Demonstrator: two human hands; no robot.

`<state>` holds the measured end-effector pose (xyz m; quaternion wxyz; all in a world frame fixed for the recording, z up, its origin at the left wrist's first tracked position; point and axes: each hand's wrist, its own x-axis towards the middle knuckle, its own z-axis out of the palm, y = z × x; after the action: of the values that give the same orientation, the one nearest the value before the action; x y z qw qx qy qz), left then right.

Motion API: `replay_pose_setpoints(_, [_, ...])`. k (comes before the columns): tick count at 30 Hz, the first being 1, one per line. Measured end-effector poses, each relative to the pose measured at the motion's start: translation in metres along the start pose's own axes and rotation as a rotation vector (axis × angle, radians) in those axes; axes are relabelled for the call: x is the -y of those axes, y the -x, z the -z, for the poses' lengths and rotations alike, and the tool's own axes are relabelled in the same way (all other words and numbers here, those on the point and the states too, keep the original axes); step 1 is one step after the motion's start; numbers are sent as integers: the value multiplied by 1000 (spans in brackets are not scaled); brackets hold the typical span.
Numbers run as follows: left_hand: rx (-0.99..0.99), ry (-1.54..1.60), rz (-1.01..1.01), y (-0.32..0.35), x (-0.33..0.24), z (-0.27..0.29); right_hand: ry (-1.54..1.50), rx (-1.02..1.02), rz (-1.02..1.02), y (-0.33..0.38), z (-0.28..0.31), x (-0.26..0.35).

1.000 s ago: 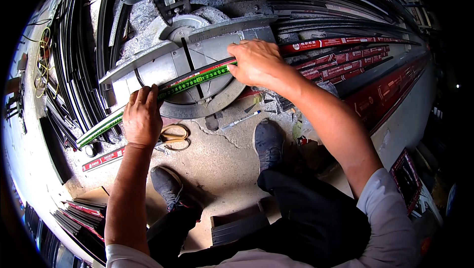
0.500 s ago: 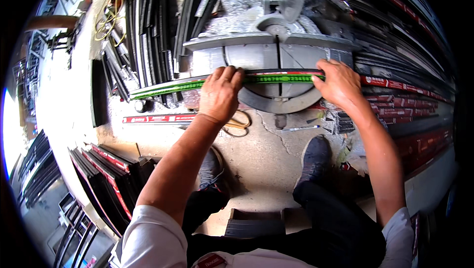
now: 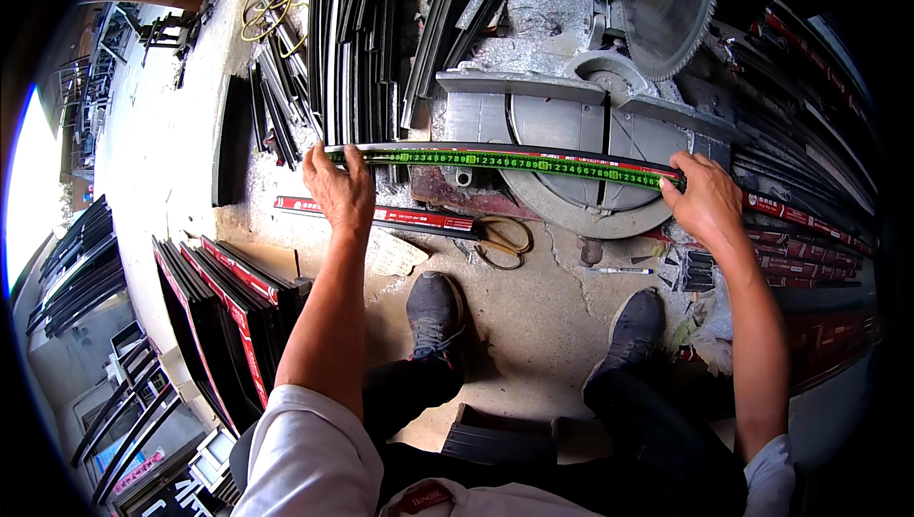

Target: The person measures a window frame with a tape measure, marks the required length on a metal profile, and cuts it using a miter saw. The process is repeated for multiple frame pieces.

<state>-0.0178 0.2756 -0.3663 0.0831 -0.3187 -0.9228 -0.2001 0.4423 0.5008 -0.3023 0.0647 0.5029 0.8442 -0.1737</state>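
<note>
A green tape measure (image 3: 514, 164) lies stretched along a long black profile strip (image 3: 457, 147) with red labelling, across the grey table of a mitre saw (image 3: 466, 122). My left hand (image 3: 340, 195) grips the strip and tape near their left end, fingers over the far edge. Toward the right, my right hand (image 3: 703, 201) closes on the tape and strip, thumb on the near side. Its palm hides part of the strip, which runs on to the right. The toothed round saw blade (image 3: 671, 17) stands raised beyond the fence.
Bundles of black profiles (image 3: 357, 41) lie far left; more labelled profiles (image 3: 809, 269) are stacked right. Black labelled frames (image 3: 224, 317) lean at the near left. A short red-labelled profile (image 3: 381, 216), yellow-handled scissors (image 3: 505, 243) and a white pen (image 3: 619, 270) lie near my shoes.
My left hand has slid left along the strip to near its end. My right hand still grips strip and tape. The view has shifted, so the saw appears farther right and its blade shows more.
</note>
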Motion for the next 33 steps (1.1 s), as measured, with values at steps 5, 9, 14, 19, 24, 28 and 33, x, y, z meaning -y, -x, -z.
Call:
replay_pose_setpoints(5, [46, 33, 258, -43, 113, -6, -35, -13, 21, -3, -4, 3])
replay_pose_setpoints(9, [408, 602, 523, -46, 118, -13, 18, 15, -4, -3, -4, -9])
replay_pose_setpoints(14, [376, 661, 597, -45, 120, -9, -12, -4, -4, -2, -7, -10])
replay_pose_setpoints(19, [418, 655, 616, -51, 136, -9, 6, 44, -40, -3, -9, -9])
replay_pose_setpoints(24, [433, 651, 598, -48, 134, -10, -2, 65, -55, -2, -6, -7])
replay_pose_setpoints(28, [438, 631, 594, -50, 138, -8, -16, 44, -32, -3, -11, -9])
replay_pose_setpoints(33, [440, 623, 618, -50, 134, -9, -26, -8, -1, -1, -14, -12])
